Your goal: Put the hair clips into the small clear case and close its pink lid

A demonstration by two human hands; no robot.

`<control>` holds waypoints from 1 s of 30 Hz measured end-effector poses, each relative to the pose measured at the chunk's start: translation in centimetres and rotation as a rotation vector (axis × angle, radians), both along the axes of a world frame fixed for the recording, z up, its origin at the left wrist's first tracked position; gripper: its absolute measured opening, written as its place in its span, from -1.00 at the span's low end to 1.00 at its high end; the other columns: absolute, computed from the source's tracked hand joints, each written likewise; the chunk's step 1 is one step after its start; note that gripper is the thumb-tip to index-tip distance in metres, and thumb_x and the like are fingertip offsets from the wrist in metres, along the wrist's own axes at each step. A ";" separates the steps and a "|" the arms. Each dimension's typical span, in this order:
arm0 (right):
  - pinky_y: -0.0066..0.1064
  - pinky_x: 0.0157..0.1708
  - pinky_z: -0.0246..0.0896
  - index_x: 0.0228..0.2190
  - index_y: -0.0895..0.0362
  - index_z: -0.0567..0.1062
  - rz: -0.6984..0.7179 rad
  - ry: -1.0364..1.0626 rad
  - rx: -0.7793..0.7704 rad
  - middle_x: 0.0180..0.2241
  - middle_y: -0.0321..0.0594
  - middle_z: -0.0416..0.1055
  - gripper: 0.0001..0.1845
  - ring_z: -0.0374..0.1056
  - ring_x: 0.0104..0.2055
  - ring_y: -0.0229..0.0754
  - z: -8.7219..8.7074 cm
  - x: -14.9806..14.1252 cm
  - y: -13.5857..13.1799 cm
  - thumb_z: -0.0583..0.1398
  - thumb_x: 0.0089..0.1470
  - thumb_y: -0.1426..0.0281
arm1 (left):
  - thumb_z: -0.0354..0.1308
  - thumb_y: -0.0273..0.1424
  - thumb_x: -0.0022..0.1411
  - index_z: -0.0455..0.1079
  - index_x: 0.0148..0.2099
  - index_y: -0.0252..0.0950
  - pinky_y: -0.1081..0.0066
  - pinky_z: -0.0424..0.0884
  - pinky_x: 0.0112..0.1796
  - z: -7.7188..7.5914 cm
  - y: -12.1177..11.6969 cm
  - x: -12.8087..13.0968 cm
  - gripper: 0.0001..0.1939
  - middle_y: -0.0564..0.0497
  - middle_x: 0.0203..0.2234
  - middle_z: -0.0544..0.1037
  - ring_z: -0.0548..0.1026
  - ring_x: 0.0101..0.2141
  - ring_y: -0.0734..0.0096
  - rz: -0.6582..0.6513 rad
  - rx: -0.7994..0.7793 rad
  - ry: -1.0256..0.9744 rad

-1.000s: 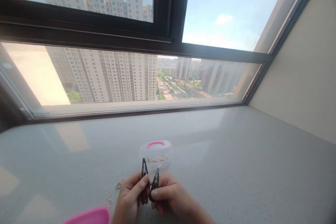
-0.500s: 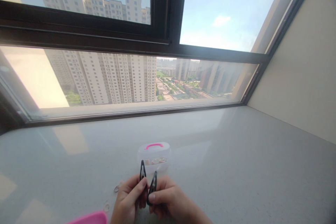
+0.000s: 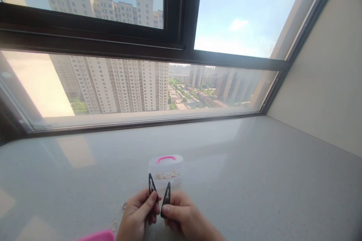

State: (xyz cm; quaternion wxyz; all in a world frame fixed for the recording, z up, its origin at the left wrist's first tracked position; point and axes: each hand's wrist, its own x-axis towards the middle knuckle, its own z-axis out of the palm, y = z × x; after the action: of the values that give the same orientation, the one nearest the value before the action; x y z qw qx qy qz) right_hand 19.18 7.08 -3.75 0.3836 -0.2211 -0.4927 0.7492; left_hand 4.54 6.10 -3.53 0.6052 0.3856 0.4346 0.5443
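The left hand [image 3: 138, 211] pinches a black hair clip [image 3: 152, 185] between thumb and fingers; the thumb lies over the clip's lower part, and the narrow end projects above the fingertips, pointing away from the person and leaning slightly to the left. The right hand [image 3: 183, 211] grips a second clip [image 3: 165, 199], also black, with its thumb across the wide end; the narrow end rises clear of the fingers. The two clips stand side by side, tips apart, with the left fingertips just beside the second clip. A translucent box [image 3: 178, 163] stands on the sill [image 3: 254, 180] directly beyond the fingers, its near side partly covered by the clips; a pink handle [image 3: 166, 157] is fitted on top, and small items [image 3: 171, 175] show through the wall. A small ring [image 3: 124, 206] lies just left of the left fingers. A paler ring [image 3: 112, 226] lies nearer the person, beside the left wrist. A pink object [image 3: 98, 235], partly out of view, lies farther left and nearer the person.
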 end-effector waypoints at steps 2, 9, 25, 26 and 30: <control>-0.51 -0.70 -0.33 -0.41 0.29 0.55 -0.007 -0.031 0.059 -0.67 -0.38 0.13 -0.62 -0.11 -0.69 -0.44 0.2 0.0 -0.1 0.21 0.00 0.17 | 0.31 -0.15 -0.03 0.50 -0.49 -0.38 0.56 0.05 -0.65 0.0 0.1 -0.1 -0.66 0.12 -0.77 0.34 0.20 -0.71 0.60 -0.016 0.008 0.025; -0.52 -0.68 -0.26 -0.52 0.25 0.52 -0.071 -0.172 0.176 -0.70 -0.40 0.11 -0.60 -0.07 -0.67 -0.42 -0.6 0.1 0.0 0.20 0.04 0.14 | 0.35 -0.14 -0.10 0.54 -0.29 -0.40 0.56 -0.08 -0.67 0.0 -0.2 0.1 -0.57 0.15 -0.78 0.30 0.07 -0.74 0.66 -0.020 0.003 0.078; -0.57 -0.73 -0.04 -0.38 0.27 0.51 -0.269 -0.249 0.025 -0.70 -0.34 0.29 -0.59 0.13 -0.72 -0.38 -0.2 -0.2 0.4 0.26 -0.10 0.15 | 0.29 -0.24 0.00 0.50 -0.27 -0.38 0.55 0.00 -0.65 0.8 -0.8 0.7 -0.69 0.12 -0.76 0.33 0.18 -0.70 0.58 -0.091 0.040 0.059; -0.57 -0.74 -0.04 -0.39 0.27 0.50 -0.269 -0.236 0.017 -0.70 -0.34 0.30 -0.59 0.13 -0.73 -0.38 -0.3 -0.2 0.4 0.24 -0.09 0.14 | 0.29 -0.24 0.00 0.50 -0.27 -0.38 0.55 -0.01 -0.65 0.8 -0.8 0.7 -0.69 0.12 -0.76 0.33 0.17 -0.70 0.58 -0.095 0.041 0.065; -0.58 -0.76 -0.07 -0.44 0.26 0.46 -0.271 -0.218 -0.016 -0.71 -0.32 0.31 -0.55 0.13 -0.75 -0.39 -0.6 -0.1 0.6 0.20 -0.04 0.07 | 0.28 -0.25 0.01 0.48 -0.30 -0.38 0.54 0.06 -0.63 1.0 -0.8 0.9 -0.72 0.09 -0.71 0.37 0.22 -0.67 0.55 -0.093 0.067 0.061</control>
State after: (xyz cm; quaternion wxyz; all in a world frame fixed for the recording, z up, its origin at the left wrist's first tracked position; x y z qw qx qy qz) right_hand 19.10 7.67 -4.39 0.4236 -0.3685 -0.4909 0.6662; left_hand 5.40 5.25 -2.48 0.6029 0.4418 0.4160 0.5179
